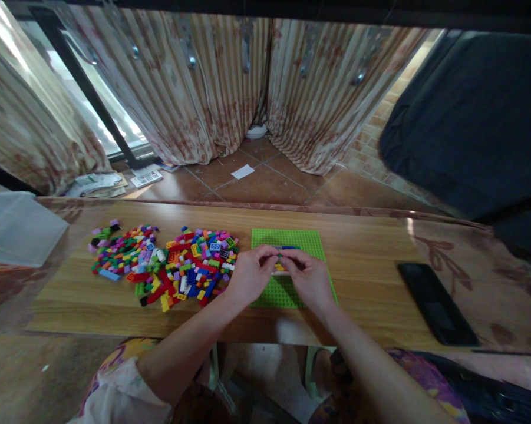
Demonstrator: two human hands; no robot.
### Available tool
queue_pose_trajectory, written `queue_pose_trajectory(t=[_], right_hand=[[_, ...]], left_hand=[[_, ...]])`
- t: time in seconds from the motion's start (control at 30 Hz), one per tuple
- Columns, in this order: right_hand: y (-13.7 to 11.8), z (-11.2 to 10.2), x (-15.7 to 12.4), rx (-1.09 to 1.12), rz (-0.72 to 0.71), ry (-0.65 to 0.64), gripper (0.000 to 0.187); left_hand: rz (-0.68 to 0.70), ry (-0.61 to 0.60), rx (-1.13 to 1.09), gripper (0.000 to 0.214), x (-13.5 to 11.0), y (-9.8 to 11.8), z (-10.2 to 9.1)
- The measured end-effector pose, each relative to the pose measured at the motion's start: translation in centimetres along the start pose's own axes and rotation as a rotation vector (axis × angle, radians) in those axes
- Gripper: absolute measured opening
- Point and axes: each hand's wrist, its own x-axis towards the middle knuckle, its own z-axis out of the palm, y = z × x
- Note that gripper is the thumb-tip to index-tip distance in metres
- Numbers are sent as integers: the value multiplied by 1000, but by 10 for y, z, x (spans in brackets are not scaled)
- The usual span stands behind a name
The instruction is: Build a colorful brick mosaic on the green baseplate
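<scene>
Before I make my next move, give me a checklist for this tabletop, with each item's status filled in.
1. Green baseplate lying on the wooden table: ok.
2. Left hand and right hand over the baseplate, fingertips close together: ok.
3. Piece at the fingertips identified: cannot tell; too small and partly covered.
4. Bricks on the baseplate fully pressed down: cannot tell; the hands hide part of them.
5. Loose bricks sorted by colour: not ok; colours are mixed, left of the baseplate.
6. Dark flat device apart from the baseplate: ok, off to the right.
</scene>
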Motion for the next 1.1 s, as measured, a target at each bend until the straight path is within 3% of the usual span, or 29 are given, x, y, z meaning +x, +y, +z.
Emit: queue_pose_trajectory(t=[0.17, 0.47, 0.7, 1.1], right_hand=[[-1, -4, 2, -114, -74, 17, 18], [15, -16, 19, -419, -256, 107, 14], [28, -2, 18, -543, -304, 90, 11], [32, -2, 21, -549, -284, 132, 12]], left_hand=[[-129, -28, -221, 15, 1, -2, 5], [-57, 28, 243, 18, 4, 0, -9], [-21, -4, 376, 21, 1, 0, -4], [14, -54, 466, 28, -5, -1, 0]])
